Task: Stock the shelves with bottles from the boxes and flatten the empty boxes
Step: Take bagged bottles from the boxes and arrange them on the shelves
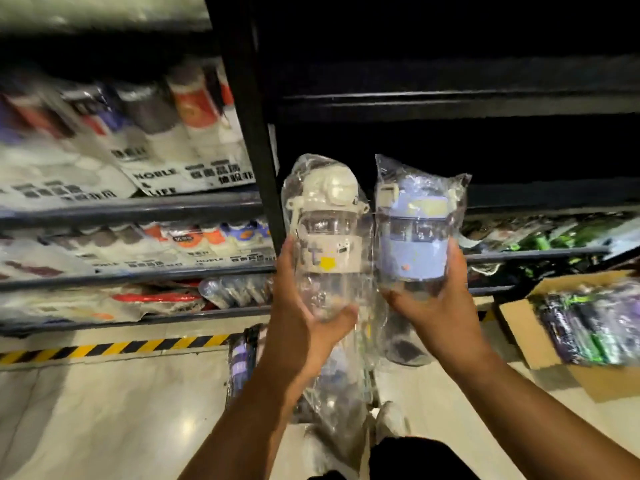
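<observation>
Head view: left hand [304,320] grips cream bottle [327,233], right hand [441,306] grips blue bottle [410,244]; dark shelf [450,102] behind.

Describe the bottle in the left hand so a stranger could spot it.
At the black shelf upright mid-view, two plastic-bagged bottles are held up side by side. The left hand grips the cream-lidded bottle nearer the upright. Its cream band with a yellow patch sets it apart from the blue-banded bottle beside it.

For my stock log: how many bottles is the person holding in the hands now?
2. The cream-lidded bottle is in the left hand, the blue bottle in the right hand, each inside a clear bag. Another could be hidden behind them.
</observation>
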{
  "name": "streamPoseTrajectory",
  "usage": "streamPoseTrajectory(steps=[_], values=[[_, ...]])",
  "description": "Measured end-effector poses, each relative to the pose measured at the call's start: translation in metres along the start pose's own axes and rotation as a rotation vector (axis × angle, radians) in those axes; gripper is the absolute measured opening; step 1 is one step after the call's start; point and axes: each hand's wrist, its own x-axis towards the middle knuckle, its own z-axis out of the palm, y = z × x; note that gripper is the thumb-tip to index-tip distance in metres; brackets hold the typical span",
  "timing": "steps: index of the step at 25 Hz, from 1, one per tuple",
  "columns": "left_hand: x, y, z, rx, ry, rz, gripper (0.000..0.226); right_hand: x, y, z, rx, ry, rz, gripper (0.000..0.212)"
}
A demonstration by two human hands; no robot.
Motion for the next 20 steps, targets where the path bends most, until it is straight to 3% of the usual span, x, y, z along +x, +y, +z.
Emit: streamPoseTrajectory(steps=[5,9,15,20], values=[[0.017,0.114,0.019,0.048,-0.121,0.257,0.109,0.007,-0.103,-0.06,-0.001,0.162,-0.216,0.108],[0.03,0.191,0.033,0.037,-0.138,0.39,0.11,0.021,-0.168,-0.104,0.031,0.216,-0.358,0.105],[0.053,0.285,0.069,-0.011,-0.077,0.543,0.109,0.062,-0.251,-0.172,0.105,0.166,-0.554,0.101],[0.08,0.36,0.098,-0.024,-0.019,0.686,0.107,0.111,-0.313,-0.219,0.17,0.096,-0.695,0.11]])
